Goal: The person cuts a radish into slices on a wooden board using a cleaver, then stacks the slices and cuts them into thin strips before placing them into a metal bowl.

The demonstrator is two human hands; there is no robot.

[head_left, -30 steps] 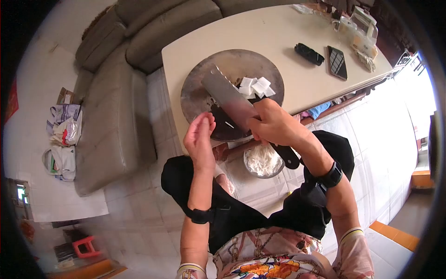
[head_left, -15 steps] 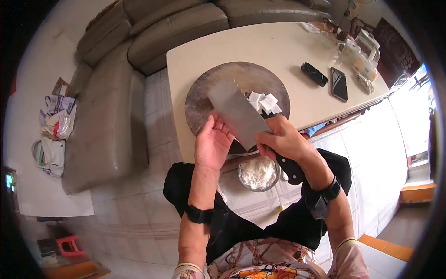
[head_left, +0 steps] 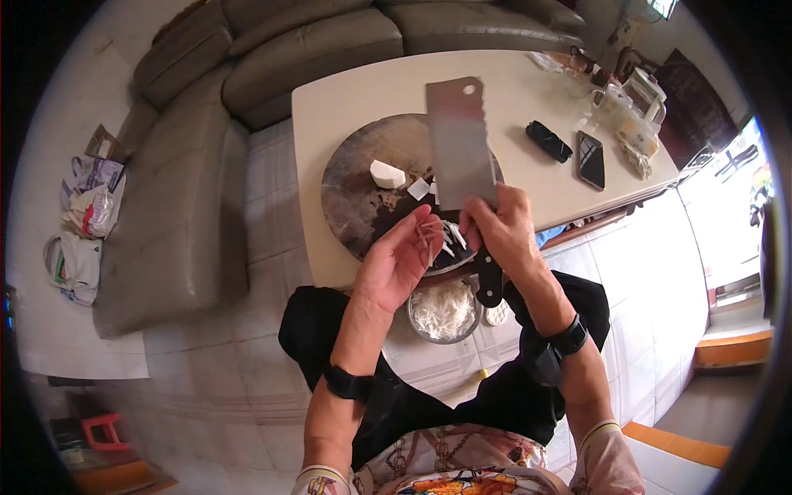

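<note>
My right hand [head_left: 505, 227] grips a cleaver [head_left: 459, 144] by its black handle. The wide blade points toward the far side of the table, over the right part of a round cutting board [head_left: 351, 194]. My left hand [head_left: 398, 256] is cupped palm up at the board's near edge, its fingers bent but apart. Thin white shreds [head_left: 451, 238] lie beside its fingertips. A white vegetable chunk [head_left: 387, 174] sits on the board, with thin white slices [head_left: 419, 189] near the blade, which hides part of them. Below the board stands a bowl [head_left: 445, 339] full of white shreds.
The board rests on a cream table [head_left: 330, 103]. To its right lie a black case [head_left: 549, 142] and a phone [head_left: 590, 160]. A clear pitcher [head_left: 643, 99] stands at the table's right end. Grey sofas [head_left: 177, 206] line the back and left.
The cleaver has swung from tilted left to nearly straight away from me, uncovering the white chunk. My left hand has shifted right and nearer me, beside the shreds. The view has moved slightly.
</note>
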